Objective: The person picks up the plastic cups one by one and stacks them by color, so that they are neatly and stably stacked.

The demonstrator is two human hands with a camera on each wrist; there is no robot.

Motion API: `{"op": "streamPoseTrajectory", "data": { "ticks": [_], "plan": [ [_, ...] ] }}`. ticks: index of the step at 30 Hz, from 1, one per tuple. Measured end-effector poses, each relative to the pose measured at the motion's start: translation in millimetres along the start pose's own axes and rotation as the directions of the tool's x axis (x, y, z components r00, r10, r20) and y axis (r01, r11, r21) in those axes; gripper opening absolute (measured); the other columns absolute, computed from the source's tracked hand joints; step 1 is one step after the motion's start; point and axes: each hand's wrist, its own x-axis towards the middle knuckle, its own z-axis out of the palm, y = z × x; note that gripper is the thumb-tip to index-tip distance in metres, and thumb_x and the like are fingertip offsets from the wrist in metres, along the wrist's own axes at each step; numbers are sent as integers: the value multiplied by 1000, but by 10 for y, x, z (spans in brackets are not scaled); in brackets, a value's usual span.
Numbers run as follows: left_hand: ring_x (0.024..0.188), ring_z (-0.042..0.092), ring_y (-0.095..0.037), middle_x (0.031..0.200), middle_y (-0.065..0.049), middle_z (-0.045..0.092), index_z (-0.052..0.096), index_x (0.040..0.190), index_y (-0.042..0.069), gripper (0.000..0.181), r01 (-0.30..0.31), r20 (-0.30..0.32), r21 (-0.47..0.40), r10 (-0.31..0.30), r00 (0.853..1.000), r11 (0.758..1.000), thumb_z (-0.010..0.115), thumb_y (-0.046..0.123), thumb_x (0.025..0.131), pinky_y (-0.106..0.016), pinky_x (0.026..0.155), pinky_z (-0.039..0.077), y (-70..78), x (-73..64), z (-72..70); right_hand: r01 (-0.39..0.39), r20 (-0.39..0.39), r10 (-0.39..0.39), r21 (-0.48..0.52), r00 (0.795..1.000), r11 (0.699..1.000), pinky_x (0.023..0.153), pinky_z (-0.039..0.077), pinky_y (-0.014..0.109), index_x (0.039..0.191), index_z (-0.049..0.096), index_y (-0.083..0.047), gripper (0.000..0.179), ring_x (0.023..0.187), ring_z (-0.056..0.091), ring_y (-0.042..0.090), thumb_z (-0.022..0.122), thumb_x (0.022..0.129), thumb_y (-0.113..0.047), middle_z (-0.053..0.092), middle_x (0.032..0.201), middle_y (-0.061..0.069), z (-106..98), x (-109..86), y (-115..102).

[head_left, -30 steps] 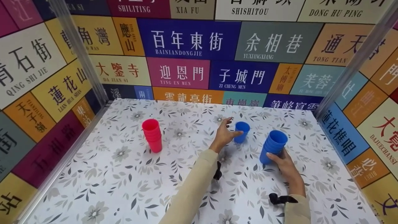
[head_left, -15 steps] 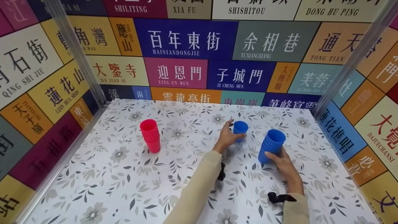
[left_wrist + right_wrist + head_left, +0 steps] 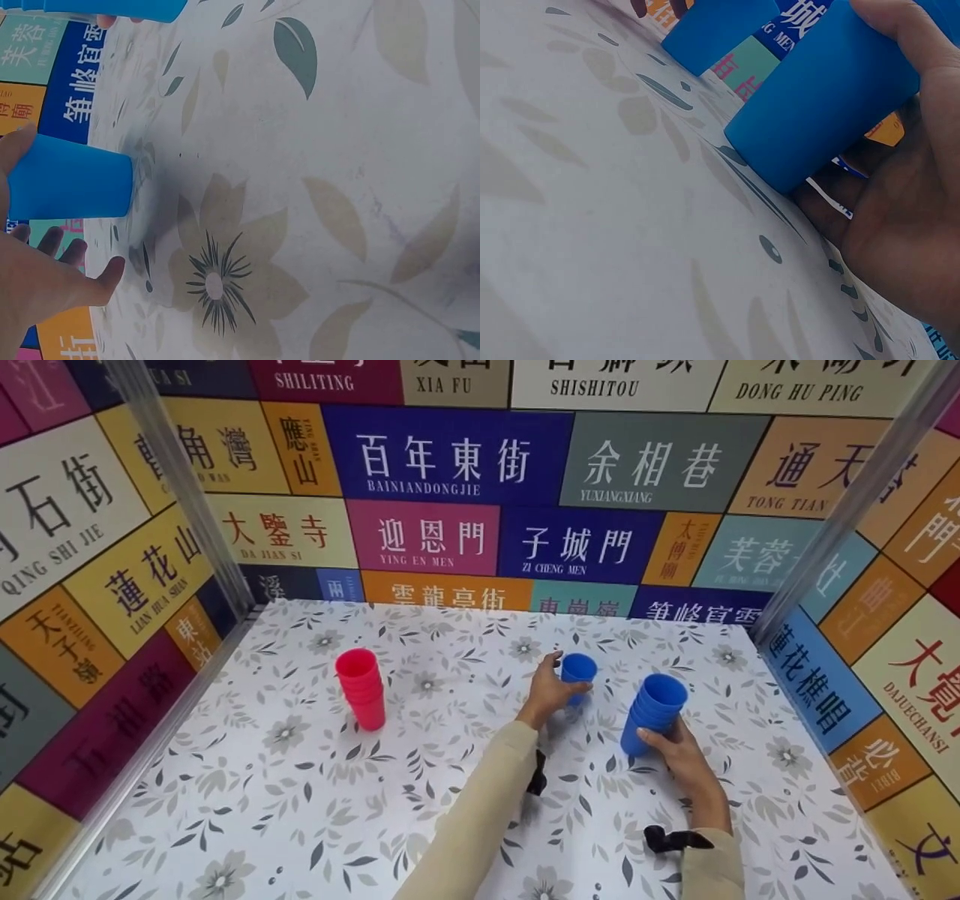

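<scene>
My left hand [image 3: 551, 690] is at a single blue cup [image 3: 582, 671], its thumb across the cup's near side. In the left wrist view, the thumb lies by the rim of that blue cup [image 3: 75, 178], while the other fingers [image 3: 73, 253] are spread apart from its wall. My right hand [image 3: 686, 754] grips a stack of nested blue cups [image 3: 646, 718]. From the right wrist, the thumb crosses the side of the lowest blue cup [image 3: 821, 97] and the fingers reach behind it. Whether the stack's base touches the table cannot be told.
A stack of nested red cups [image 3: 361, 690] stands upright on the left part of the table. White cloth with a leaf pattern covers the table [image 3: 285, 802]. Walls of coloured name panels [image 3: 457, 457] rise at the back and both sides, with clear posts [image 3: 817, 532] at the corners.
My left hand has edged closer to the single blue cup, its thumb moving further across the near side. The right hand keeps its grip on the blue stack. The head view has shifted slightly.
</scene>
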Motion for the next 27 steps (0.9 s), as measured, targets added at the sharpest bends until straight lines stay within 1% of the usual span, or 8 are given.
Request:
{"op": "streamPoseTrajectory", "data": {
  "ticks": [6,9,13,15,21,27],
  "plan": [
    [136,51,-30,148,-16,51,44,148,7,76,10,15,57,-11,1000,998,82,18,83,-41,112,46,29,-21,45,-27,-9,27,-16,1000,1000,127,10,55,162,-1,-10,90,155,12,41,62,98,-17,15,166,24,-28,-26,-2],
    [134,54,-27,145,-14,54,45,146,7,73,21,9,84,-22,1000,996,82,20,84,-40,111,46,29,-29,65,-25,-9,25,-4,1000,1000,127,10,55,162,-1,-10,90,155,12,40,62,98,-18,15,166,24,-24,-24,-5],
    [130,56,-27,142,-15,56,48,142,6,69,14,-16,80,-13,1000,997,82,19,83,-40,110,47,33,-24,66,-18,-5,18,5,1000,1000,127,10,54,162,0,-10,89,155,13,40,62,98,-18,15,166,24,-11,-17,-11],
    [129,56,-26,141,-14,57,49,141,6,68,3,-16,83,-2,1000,997,82,20,83,-39,109,48,33,-18,54,-15,-4,15,8,1000,1000,127,9,54,162,1,-11,88,155,13,40,62,98,-17,16,166,24,-6,-11,-10],
    [130,56,-26,140,-14,57,49,140,7,67,-25,-4,69,25,1000,997,82,21,83,-38,108,49,91,-15,20,-14,-1,14,8,1000,1000,127,8,54,162,0,-12,89,155,13,39,62,98,-17,16,166,23,-15,4,-21],
    [130,57,-27,140,-15,57,48,141,7,69,-51,30,65,49,998,997,82,21,83,-39,107,50,118,-86,-39,-17,9,17,18,1000,1000,127,8,54,162,-2,-12,89,155,12,40,61,99,-17,14,166,23,-11,-6,-12]
  ]
}}
